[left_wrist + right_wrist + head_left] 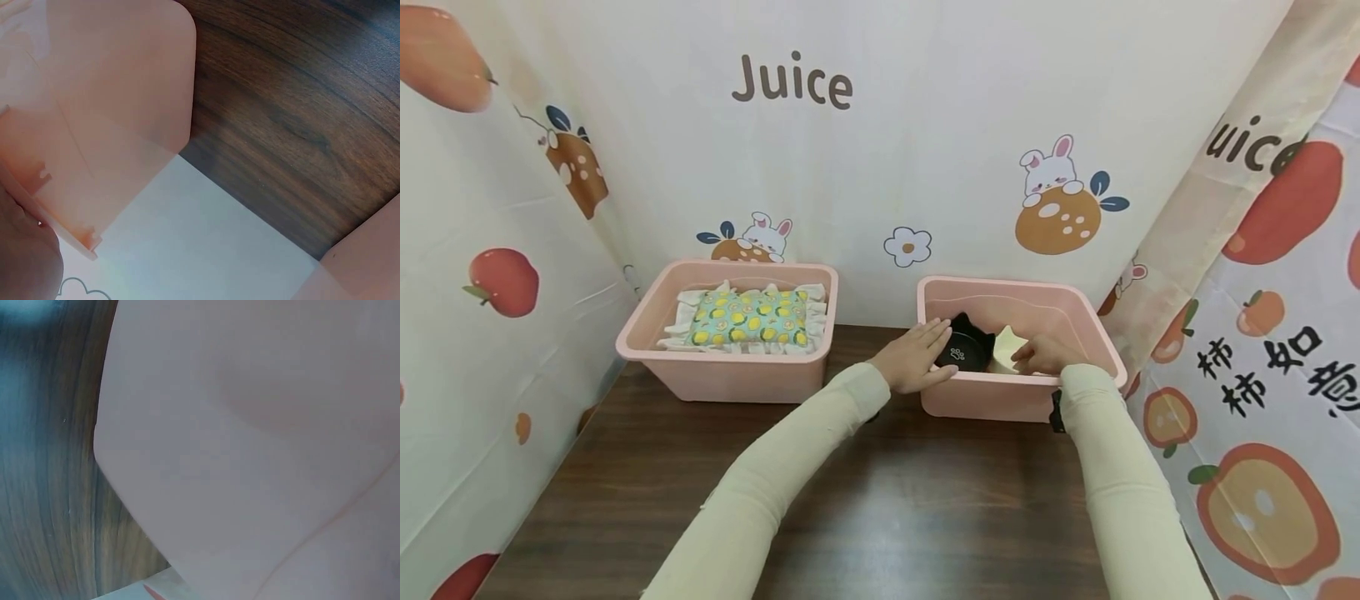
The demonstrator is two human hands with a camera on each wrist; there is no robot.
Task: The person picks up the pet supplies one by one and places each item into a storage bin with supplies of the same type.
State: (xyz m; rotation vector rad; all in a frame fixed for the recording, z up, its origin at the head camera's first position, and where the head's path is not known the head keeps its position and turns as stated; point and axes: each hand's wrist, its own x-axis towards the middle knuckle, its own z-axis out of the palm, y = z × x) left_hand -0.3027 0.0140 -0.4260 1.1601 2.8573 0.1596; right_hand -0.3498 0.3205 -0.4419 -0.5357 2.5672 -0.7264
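Observation:
On the right stands a pink plastic bin (992,407) holding a black cat-eared bowl (966,348) with a paw print and a pale yellow cat-eared bowl (1004,347). My left hand (913,357) lies at the bin's left front corner, fingers straight over the rim and close to the black bowl. Inside the bin, my right hand (1047,354) pinches the right side of the yellow bowl, its fingers curled. In the left wrist view, part of the left hand (25,250) shows at the bin's rim (69,240). The right wrist view shows mostly the bin's outer wall (219,456).
A second pink bin (737,379) stands to the left, with a lemon-print cushion (748,318) edged in white ruffles inside. Both bins sit at the back of a dark wooden table (925,508). Printed curtains (887,167) hang behind and at both sides.

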